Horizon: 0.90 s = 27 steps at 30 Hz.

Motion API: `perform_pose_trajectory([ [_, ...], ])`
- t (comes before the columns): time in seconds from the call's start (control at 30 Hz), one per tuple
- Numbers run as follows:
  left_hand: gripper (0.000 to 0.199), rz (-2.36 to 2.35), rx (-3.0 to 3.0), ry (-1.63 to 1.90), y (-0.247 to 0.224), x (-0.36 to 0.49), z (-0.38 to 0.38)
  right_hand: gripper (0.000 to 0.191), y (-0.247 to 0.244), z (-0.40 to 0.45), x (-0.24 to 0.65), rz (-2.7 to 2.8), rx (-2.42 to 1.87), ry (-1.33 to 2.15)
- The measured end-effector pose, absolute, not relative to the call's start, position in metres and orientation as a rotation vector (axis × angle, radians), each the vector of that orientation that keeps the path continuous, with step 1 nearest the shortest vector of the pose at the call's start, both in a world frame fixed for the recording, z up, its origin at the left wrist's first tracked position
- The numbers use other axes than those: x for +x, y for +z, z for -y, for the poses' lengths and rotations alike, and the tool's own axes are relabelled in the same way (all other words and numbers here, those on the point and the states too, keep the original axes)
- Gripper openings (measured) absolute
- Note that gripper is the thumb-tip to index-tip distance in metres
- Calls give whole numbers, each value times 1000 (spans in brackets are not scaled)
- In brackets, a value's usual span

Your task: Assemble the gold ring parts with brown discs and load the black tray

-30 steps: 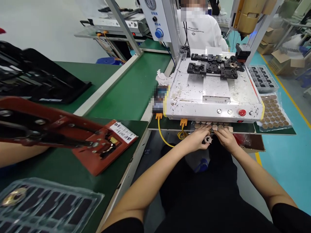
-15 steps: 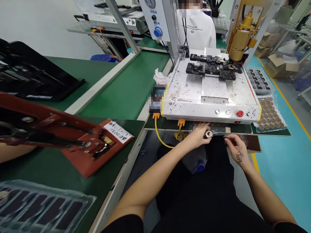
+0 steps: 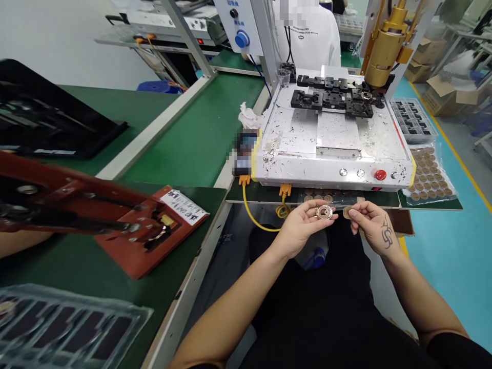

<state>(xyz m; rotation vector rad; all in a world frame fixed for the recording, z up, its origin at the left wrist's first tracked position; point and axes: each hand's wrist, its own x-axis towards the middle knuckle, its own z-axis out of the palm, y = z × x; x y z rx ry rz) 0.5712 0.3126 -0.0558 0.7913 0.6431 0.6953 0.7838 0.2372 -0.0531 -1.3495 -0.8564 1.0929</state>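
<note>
My left hand (image 3: 302,228) is palm up in front of the bench edge, its fingers and thumb closed on a round gold-rimmed metal part (image 3: 324,212). Just to the right, my right hand (image 3: 369,223) pinches a thin round tan disc (image 3: 347,212) between thumb and fingertips. A small gap separates the disc from the metal part. Behind both hands stands the white machine (image 3: 292,164), which carries black fixtures (image 3: 332,100). Similar tan discs (image 3: 318,198) lie under the machine's front edge, partly hidden.
Right of the machine are a bag of tan discs (image 3: 428,174) and a clear tray (image 3: 413,119). A red press (image 3: 130,251) and a plastic tray (image 3: 73,328) stand on the left bench. Yellow cable (image 3: 253,220) hangs left of my hands. A person in white (image 3: 311,41) is behind.
My left hand has turned palm up and come back from the bench edge with the metal part. My right hand has moved slightly up and left, and the tan disc now shows in it.
</note>
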Motion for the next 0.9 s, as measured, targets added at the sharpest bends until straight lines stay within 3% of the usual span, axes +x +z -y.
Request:
perform_pose_trajectory([
  [0.2,39,-611,640,687,-45,565,-302,31,-54,-232,785,891,-1304,1216],
  [0.47,51,-573,696,738,-45,560,-287,36,-45,-225,784,859,-1284,1416],
  [0.9,45,-550,660,734,-41,556,-281,39,-47,-221,786,970,-1364,1417],
])
